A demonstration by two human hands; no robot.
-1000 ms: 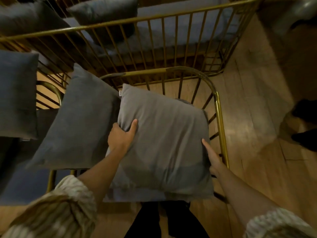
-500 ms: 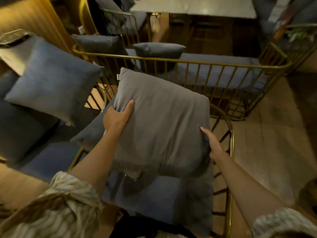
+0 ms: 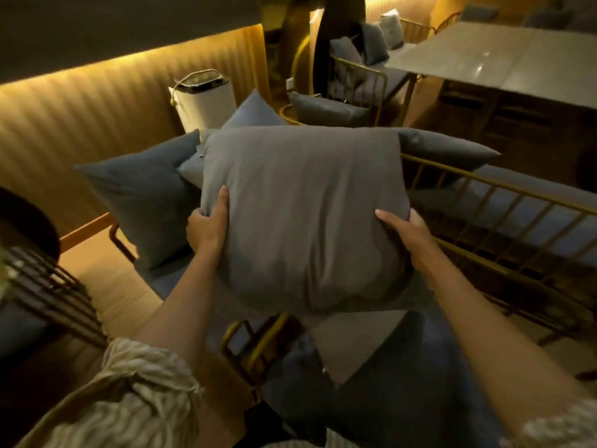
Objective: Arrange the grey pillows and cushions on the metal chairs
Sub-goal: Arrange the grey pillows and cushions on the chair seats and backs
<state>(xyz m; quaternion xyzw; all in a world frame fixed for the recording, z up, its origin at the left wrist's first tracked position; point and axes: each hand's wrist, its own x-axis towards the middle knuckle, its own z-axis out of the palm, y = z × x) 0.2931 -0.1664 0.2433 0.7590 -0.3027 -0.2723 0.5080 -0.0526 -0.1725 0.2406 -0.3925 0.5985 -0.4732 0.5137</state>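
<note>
I hold a large grey pillow (image 3: 303, 215) up in the air in front of me, over the gold metal chair (image 3: 258, 344). My left hand (image 3: 206, 227) grips its left edge and my right hand (image 3: 408, 234) grips its right edge. A darker grey pillow (image 3: 139, 195) leans upright on the seat to the left. Another grey cushion (image 3: 355, 344) lies on the blue seat below the held pillow. A further pillow (image 3: 449, 147) pokes out behind on the right, on a gold-railed bench (image 3: 504, 202).
A white bin (image 3: 206, 101) stands against the ribbed, lit wall (image 3: 80, 124). A grey table (image 3: 504, 59) fills the upper right, with more gold chairs and cushions (image 3: 355, 72) behind it. A dark wire chair (image 3: 42, 286) is at the left.
The pillow has been lifted up off the chair seat and now hangs higher in front of me. My view has swung up and left toward the wall. Both hands kept their grip.
</note>
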